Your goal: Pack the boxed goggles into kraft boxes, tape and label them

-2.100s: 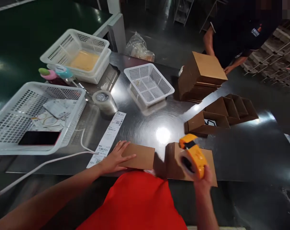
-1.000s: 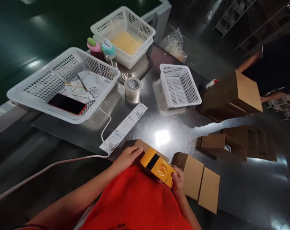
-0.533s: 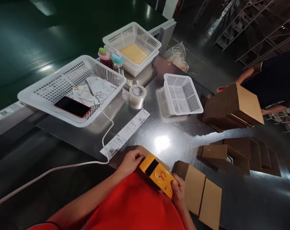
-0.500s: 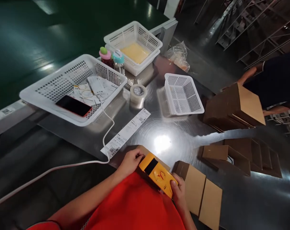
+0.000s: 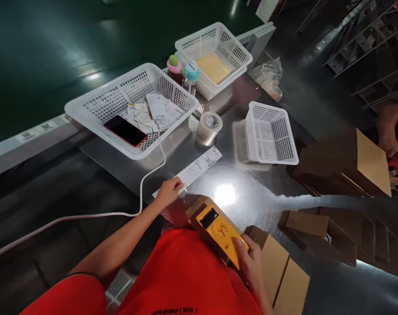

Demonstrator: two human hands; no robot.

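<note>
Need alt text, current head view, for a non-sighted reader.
A person's right hand holds a yellow tape dispenser over a cardboard box, while the left hand covers part of a label strip. Around them are a roll of clear tape, a white basket holding a phone, and an open carton.

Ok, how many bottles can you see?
2: a pink-topped bottle and a blue-topped bottle, side by side between the big basket and the stacked baskets. Others may be hidden behind them.
</note>
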